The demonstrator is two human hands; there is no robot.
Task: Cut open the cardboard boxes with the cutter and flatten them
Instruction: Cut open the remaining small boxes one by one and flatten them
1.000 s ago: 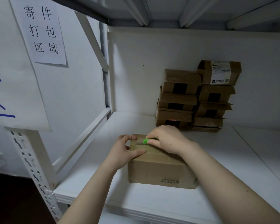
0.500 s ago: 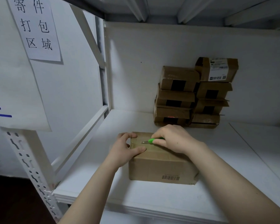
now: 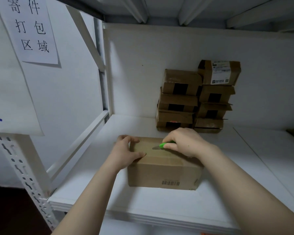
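A taped brown cardboard box (image 3: 165,173) with a barcode on its near side sits on the white shelf (image 3: 159,206). My left hand (image 3: 124,153) grips the box's left top edge, thumb on the lid. My right hand (image 3: 185,143) holds a green cutter (image 3: 163,145) over the lid, its blade tip touching the tape seam along the middle of the top.
Two stacks of small taped cardboard boxes (image 3: 195,97) lean against the back wall behind the box. A white perforated upright (image 3: 29,180) and diagonal braces frame the left side. A paper sign (image 3: 31,29) hangs at the upper left.
My right hand has drawn the cutter to the right along the seam. My left hand stays on the box's left edge.
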